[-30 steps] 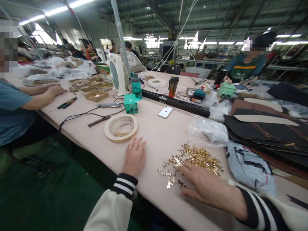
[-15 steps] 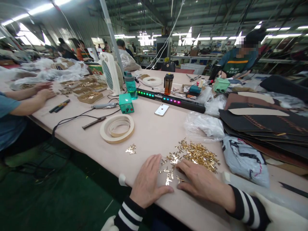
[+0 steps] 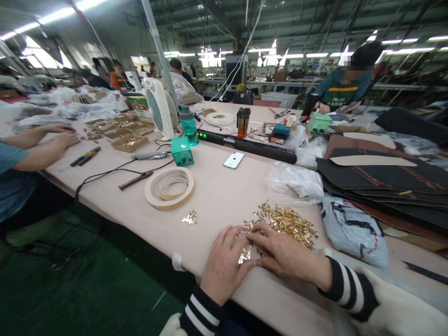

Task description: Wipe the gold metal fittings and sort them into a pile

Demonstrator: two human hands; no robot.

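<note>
On the bench (image 3: 210,191), a tape roll (image 3: 151,192) lies near the front edge, with a green box (image 3: 182,152) behind it. Farther from that edge stand a white fan (image 3: 158,109) and a teal bottle (image 3: 189,128). A white phone (image 3: 234,160) lies before a long black speaker (image 3: 259,150); flat dark panels (image 3: 367,177) are piled toward the right side, beside a plastic bag (image 3: 296,182).

A factory workshop; a metal roof (image 3: 308,21) with exposed beams at one o'clock; strip lights (image 3: 56,15) at ten; one worker (image 3: 345,93) at two, another in orange (image 3: 115,81) at ten; a long table (image 3: 210,186) carrying heaped gold-coloured metal pieces (image 3: 289,223) at four, stacked dark sheets (image 3: 374,176) at three, open boxes of parts (image 3: 121,146) and a corded tool (image 3: 150,155) at nine.
</note>
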